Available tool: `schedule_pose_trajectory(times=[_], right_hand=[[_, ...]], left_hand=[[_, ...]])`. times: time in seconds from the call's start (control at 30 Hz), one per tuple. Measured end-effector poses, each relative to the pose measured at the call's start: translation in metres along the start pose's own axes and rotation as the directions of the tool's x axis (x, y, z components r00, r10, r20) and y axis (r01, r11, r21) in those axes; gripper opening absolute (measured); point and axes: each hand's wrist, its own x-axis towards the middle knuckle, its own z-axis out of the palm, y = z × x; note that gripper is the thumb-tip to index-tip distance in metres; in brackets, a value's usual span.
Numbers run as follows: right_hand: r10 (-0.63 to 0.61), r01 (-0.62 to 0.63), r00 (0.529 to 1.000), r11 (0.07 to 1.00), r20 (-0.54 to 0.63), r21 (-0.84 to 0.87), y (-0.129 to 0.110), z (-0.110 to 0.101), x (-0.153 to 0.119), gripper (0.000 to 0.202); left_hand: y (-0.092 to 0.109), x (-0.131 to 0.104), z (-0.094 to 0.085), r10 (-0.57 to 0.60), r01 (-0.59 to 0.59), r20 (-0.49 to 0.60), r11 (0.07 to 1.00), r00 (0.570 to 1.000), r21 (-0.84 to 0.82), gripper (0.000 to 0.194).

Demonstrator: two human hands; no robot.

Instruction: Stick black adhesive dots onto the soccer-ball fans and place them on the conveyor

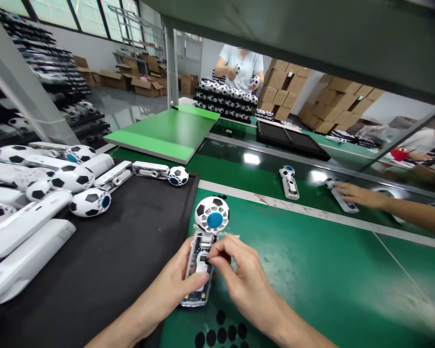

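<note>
At the left of the frame, a black mat (105, 261) carries a heap of white plastic handheld fans with football-patterned heads (58, 186). At the lower centre, the left hand (174, 285) has its fingers wrapped around the clear handle of an open football-headed fan with a blue hub (206, 241), which lies on the green table (311, 270) just beside the mat's edge. The right hand (239, 275) pinches a small dark part against the exposed handle, fingertips closed on it. Further right, mid-frame, a finished fan (289, 181) lies on the green belt, and a co-worker's hand (358, 194) rests on another fan (342, 198).
</note>
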Motion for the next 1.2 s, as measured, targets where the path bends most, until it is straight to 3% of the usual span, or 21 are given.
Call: schedule_pose_trajectory(times=[0.4, 0.7, 1.0, 1.2], right_hand=[[-0.053, 0.053, 0.999, 0.988, 0.001, -0.148, 0.002, 0.010, 0.001, 0.016], [-0.038, 0.037, 0.999, 0.988, -0.004, -0.151, 0.005, 0.011, 0.001, 0.016], [-0.070, 0.065, 0.997, 0.977, -0.018, -0.202, 0.008, 0.013, 0.001, 0.015], [-0.166, 0.150, 0.983, 0.973, -0.079, -0.178, 0.015, 0.021, -0.007, 0.018]], left_hand=[[0.001, 0.000, 0.000, 0.008, -0.008, -0.003, 0.997, 1.000, 0.074, 0.056], [0.006, -0.002, 0.001, -0.025, 0.028, -0.013, 0.979, 1.000, 0.200, 0.058], [0.008, -0.003, 0.004, -0.009, 0.012, -0.019, 0.983, 1.000, 0.181, 0.054], [0.001, -0.002, 0.000, 0.024, -0.027, 0.022, 0.991, 0.999, 0.134, 0.054]])
